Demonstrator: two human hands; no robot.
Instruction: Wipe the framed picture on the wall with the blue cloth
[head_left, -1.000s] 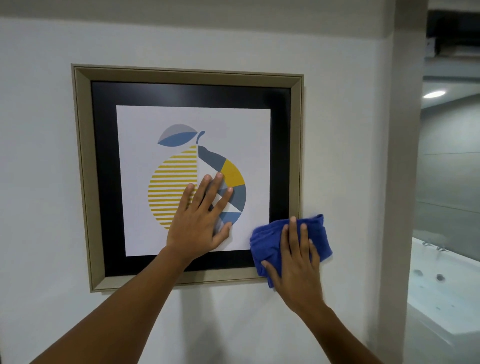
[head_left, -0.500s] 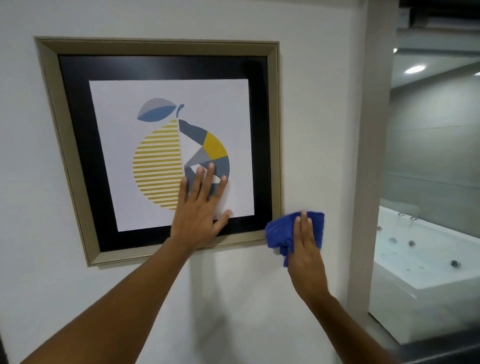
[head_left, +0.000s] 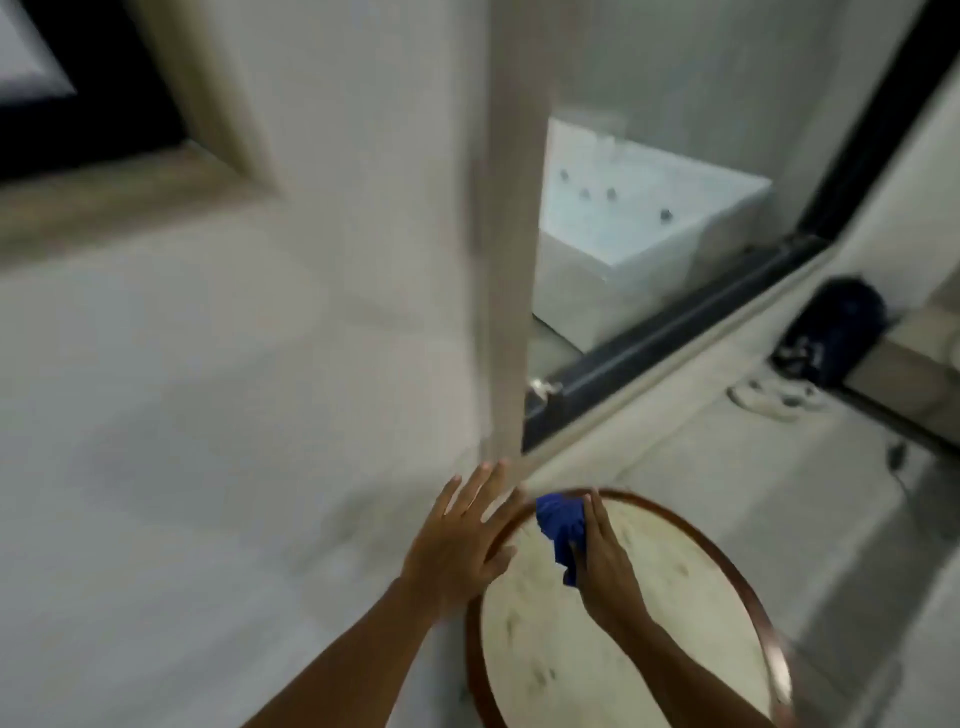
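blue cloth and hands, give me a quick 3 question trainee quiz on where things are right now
1. True or false: the blue cloth is pressed on the framed picture.
2. Which hand holds the cloth? A) left hand B) right hand C) neither
3. Fill in: the cloth is over the round ____ with the brown rim.

Key:
1. False; the picture sits at the upper left, far from the cloth.
2. B; the left hand is spread open with nothing in it.
3. Table.
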